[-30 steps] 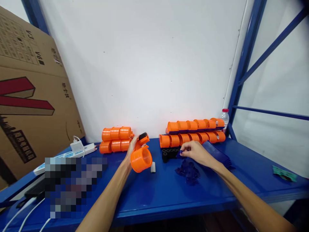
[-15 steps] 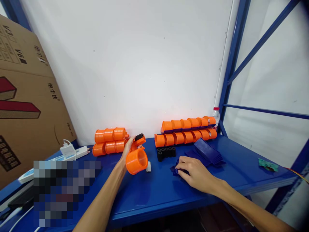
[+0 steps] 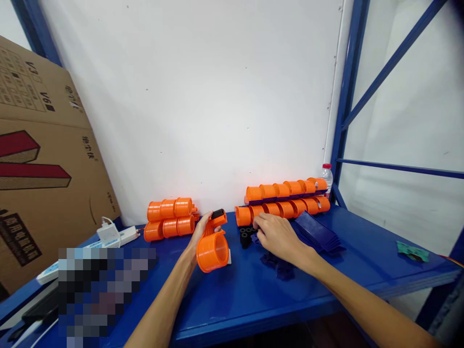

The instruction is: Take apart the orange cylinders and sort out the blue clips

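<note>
My left hand (image 3: 201, 232) is wrapped round an orange plastic part (image 3: 212, 251) with a round cup at its near end and a black piece (image 3: 218, 213) at its far end. My right hand (image 3: 277, 234) is closed over a small dark blue piece (image 3: 255, 239), which shows at its fingertips. Just left of those fingertips stand black cylinders (image 3: 245, 237), partly covered by the hand. Several dark blue pieces (image 3: 278, 266) lie in a small pile below my right hand. A stack of flat blue sheets (image 3: 316, 232) is to its right.
Orange cup rows (image 3: 286, 209) stand against the wall at right, shorter ones (image 3: 169, 217) at left. A bottle (image 3: 326, 176) is in the back corner. A green board (image 3: 412, 252) lies at right. A power strip (image 3: 128, 235) and carton (image 3: 50, 169) are at left.
My right hand has moved up and left from the pile of blue pieces towards the black cylinders, and a blue piece shows at its fingertips. The left hand still holds the orange part.
</note>
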The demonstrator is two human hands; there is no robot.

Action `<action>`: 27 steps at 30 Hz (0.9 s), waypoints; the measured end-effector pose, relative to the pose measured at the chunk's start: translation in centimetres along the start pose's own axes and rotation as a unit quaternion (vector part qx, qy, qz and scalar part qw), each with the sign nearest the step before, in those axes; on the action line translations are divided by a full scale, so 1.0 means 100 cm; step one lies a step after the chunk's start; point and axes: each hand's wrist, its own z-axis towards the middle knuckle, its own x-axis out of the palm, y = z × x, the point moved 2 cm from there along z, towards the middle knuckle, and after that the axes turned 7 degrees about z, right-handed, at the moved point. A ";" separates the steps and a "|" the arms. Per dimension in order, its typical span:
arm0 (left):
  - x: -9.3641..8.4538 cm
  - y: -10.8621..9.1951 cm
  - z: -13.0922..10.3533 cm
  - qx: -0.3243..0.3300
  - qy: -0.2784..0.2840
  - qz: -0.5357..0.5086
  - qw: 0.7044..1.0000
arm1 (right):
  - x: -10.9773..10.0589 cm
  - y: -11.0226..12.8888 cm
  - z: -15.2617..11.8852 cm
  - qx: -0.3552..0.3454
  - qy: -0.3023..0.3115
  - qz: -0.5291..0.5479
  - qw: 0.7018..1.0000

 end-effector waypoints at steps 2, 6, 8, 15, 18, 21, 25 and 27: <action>0.002 -0.001 -0.002 0.006 -0.009 0.020 1.000 | 0.000 0.001 0.010 0.005 0.009 0.038 0.999; 0.000 -0.003 -0.003 0.007 -0.013 0.011 1.000 | 0.003 -0.011 0.016 0.040 0.001 0.071 0.997; -0.002 -0.002 -0.002 0.016 -0.005 -0.002 1.000 | 0.008 -0.017 0.013 0.041 0.021 0.043 0.998; 0.000 -0.001 -0.001 0.002 0.016 0.013 1.000 | 0.043 -0.015 0.000 -0.005 0.132 -0.104 0.986; 0.000 -0.001 -0.001 0.004 0.007 0.022 1.000 | 0.038 -0.010 -0.001 -0.020 0.142 -0.111 0.984; 0.000 -0.002 -0.001 0.005 -0.007 0.018 1.000 | 0.019 -0.005 -0.008 -0.029 0.129 -0.082 0.988; 0.000 -0.004 -0.001 0.020 0.002 0.023 1.000 | 0.007 -0.002 -0.034 -0.051 0.147 -0.093 0.983; 0.000 -0.004 -0.001 0.026 0.010 0.038 0.999 | 0.011 -0.003 -0.047 -0.061 0.163 -0.110 0.979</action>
